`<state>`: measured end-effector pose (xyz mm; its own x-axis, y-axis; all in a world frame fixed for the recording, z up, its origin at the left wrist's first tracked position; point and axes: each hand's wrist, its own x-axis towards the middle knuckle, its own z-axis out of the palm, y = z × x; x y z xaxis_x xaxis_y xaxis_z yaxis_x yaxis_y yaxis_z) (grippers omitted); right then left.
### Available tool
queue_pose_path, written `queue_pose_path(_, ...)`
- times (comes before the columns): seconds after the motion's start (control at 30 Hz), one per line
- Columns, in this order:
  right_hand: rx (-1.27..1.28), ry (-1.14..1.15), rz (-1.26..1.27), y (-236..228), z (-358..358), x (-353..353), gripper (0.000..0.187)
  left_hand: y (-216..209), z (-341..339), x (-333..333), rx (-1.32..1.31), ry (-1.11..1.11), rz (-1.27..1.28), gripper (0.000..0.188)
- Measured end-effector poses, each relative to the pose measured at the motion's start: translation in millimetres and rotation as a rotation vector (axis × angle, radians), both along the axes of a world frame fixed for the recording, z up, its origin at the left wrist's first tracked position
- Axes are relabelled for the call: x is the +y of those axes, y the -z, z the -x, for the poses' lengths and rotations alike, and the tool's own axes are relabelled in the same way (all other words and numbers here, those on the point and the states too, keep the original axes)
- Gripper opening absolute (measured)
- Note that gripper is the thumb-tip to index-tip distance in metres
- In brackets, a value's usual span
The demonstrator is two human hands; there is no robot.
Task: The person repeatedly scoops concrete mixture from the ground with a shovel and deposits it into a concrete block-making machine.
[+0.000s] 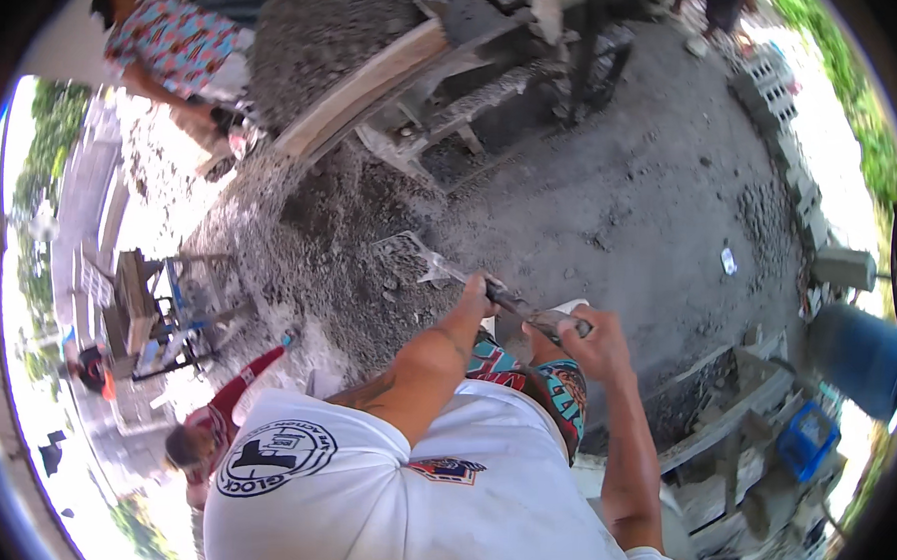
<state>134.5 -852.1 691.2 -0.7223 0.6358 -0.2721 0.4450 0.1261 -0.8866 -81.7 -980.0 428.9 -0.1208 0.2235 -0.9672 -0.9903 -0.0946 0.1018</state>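
Observation:
Both my hands are closed round a shovel (517, 307) held slantwise in front of my body. My left hand (480, 293) grips the shaft lower down, nearer the blade. My right hand (595, 342) is wrapped round the upper end of the handle, close to my shorts. The blade points away to the left, at the edge of a heap of grey gravel and sand (331, 220). Grey grains cover much of the blade, so I cannot tell how much of that is a load on it.
Beyond the heap stands a wooden-sided frame (370, 83), with a person in a patterned shirt (173, 42) beside it. Another person in red (210, 431) is at left. Hollow blocks (776, 96) line the right edge, near a blue drum (862, 360) and a blue crate (808, 440).

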Motion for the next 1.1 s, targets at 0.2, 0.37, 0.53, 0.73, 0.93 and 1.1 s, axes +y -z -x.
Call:
queue_pose_path(0.2,0.186,-0.662,-0.452,-174.5,107.4,-88.7,0.026,-157.7,89.9,-96.7,0.147,-0.482,-0.499,0.017)
queue_pose_path(0.37,0.056,-0.776,-0.638,-242.9,135.2,-127.2,0.031,-242.8,109.8,-134.1,0.382,0.323,-0.499,0.041)
queue_pose_path(0.53,-0.155,-0.871,-0.750,-215.3,176.2,-158.9,0.030,-160.0,112.1,-199.6,0.924,0.755,0.220,0.053)
queue_pose_path(0.73,-0.471,-0.844,-0.681,-49.3,148.1,-80.3,0.033,-106.3,47.5,-304.6,0.440,0.922,0.675,0.040)
queue_pose_path(0.93,-0.442,-0.693,-0.607,-49.9,84.1,-14.2,0.034,-60.1,-45.4,-346.7,0.199,0.875,0.640,0.040)
queue_pose_path(1.1,-0.275,-0.403,-0.517,-15.7,51.4,62.4,0.033,-48.9,-27.9,-220.7,0.528,0.998,0.745,0.035)
